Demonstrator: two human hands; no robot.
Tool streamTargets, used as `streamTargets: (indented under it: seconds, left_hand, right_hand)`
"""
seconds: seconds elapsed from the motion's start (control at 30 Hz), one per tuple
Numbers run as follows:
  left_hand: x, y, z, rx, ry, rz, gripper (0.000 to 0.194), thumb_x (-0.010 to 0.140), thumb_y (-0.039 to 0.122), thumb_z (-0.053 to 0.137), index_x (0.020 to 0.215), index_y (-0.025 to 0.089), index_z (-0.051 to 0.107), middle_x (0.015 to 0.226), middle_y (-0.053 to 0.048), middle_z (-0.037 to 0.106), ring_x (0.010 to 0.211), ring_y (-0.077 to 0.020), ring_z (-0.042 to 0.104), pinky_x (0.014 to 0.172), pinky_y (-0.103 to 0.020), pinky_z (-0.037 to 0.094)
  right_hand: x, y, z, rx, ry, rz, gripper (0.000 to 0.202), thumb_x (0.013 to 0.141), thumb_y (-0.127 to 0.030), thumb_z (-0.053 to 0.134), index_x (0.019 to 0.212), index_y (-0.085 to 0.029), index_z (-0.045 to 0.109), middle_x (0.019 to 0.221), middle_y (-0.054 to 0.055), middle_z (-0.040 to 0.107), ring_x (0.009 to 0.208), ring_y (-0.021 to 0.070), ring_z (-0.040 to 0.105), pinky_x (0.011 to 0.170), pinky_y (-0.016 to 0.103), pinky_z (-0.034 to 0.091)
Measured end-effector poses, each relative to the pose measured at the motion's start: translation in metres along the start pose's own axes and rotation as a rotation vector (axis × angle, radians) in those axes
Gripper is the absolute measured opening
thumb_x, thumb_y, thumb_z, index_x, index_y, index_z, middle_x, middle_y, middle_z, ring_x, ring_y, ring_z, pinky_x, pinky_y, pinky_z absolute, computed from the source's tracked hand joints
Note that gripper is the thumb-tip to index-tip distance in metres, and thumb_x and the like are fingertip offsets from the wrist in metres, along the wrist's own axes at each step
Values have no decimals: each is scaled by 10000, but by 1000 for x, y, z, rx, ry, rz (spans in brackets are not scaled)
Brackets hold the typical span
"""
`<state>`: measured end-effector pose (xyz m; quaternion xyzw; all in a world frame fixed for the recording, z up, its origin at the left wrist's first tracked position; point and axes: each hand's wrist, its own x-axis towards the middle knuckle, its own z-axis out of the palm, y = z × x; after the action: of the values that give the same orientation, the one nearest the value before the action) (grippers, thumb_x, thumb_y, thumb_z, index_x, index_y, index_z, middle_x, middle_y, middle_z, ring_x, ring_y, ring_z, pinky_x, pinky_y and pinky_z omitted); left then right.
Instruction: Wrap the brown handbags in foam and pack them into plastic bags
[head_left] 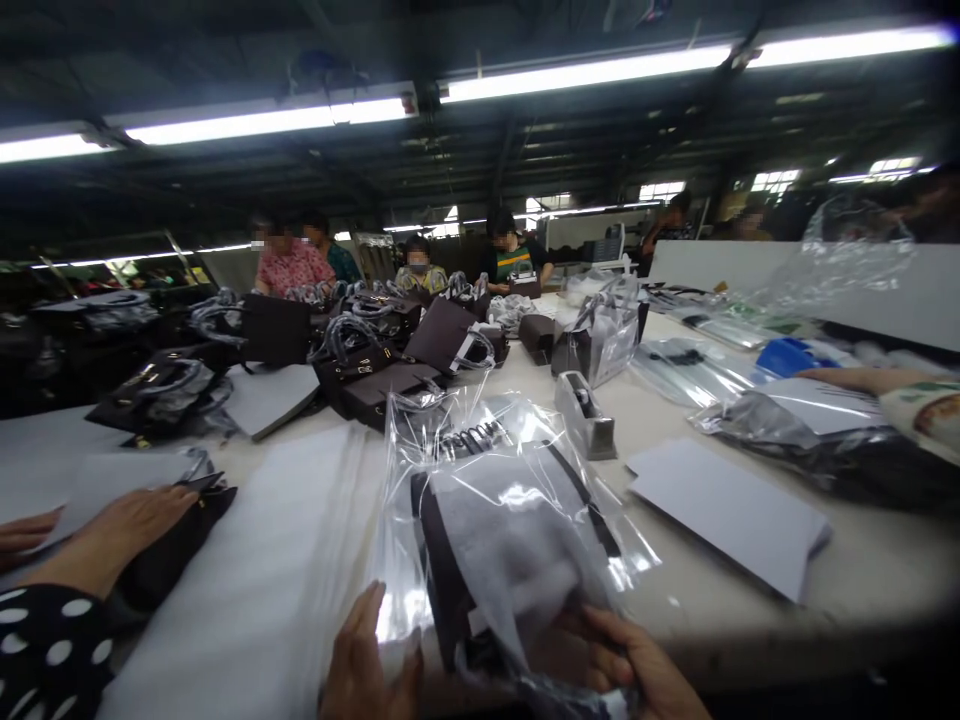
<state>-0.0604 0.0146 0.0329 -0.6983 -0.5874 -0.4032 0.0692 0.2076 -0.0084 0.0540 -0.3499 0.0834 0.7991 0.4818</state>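
A clear plastic bag (510,500) stands on the table edge in front of me. Inside it is a dark handbag (439,560) wrapped in grey-white sheet material. My left hand (367,665) holds the bag's lower left side, with its fingers up against the plastic. At the bottom right corner, my right hand (634,670) grips the crumpled plastic. The bag's open top (450,415) points away from me, and a dark handle shows inside it.
A co-worker's hand (112,535) with a polka-dot sleeve rests on a dark bag at left. White sheets (247,580) lie beside me and folded paper (731,515) to the right. A tape dispenser (585,415) stands behind my bag, dark handbags (360,360) beyond it. Another person's arm (877,380) reaches in at right.
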Motion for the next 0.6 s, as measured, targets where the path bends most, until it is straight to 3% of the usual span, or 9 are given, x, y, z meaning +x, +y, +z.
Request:
streamTargets:
  seconds: [0.13,0.23,0.37,0.47,0.6]
  left_hand:
    - [10,3,21,-278,-75,-394,340,840,414,459,1102,204,512,1057,-84,619,915,-223,624,732,-346,540]
    - [21,9,28,-398,-70,-429,285,854,399,443,969,182,588,922,-52,665,853,-204,634,727,-300,522]
    - [25,20,34,-417,-45,-295,280,868,370,415,829,162,598,680,-15,649,609,-156,612,529,-231,498]
    - [15,28,39,-396,-33,-88,356,887,370,359,703,168,588,543,-7,605,459,-125,560,405,-196,445]
    - [-11,27,38,-336,-16,232,411,889,388,369,603,191,587,506,-15,611,463,-118,588,460,-184,481]
  right_hand:
    - [2,4,-4,-26,-90,13,203,620,-264,706,645,-129,556,300,-126,192,295,26,253,349,146,210]
    - [1,3,-10,-62,-149,16,219,627,-274,721,634,-137,550,315,-121,190,308,24,260,363,145,229]
    - [3,2,-9,-109,-208,36,227,623,-298,735,702,-144,587,319,-125,165,309,29,255,366,150,234]
    - [5,0,4,-90,-194,18,273,602,-307,744,774,-135,620,316,-127,167,315,39,269,362,158,223]
    - [10,-11,25,-74,-76,-105,312,553,-262,744,790,-86,641,310,-131,186,310,25,252,348,152,182]
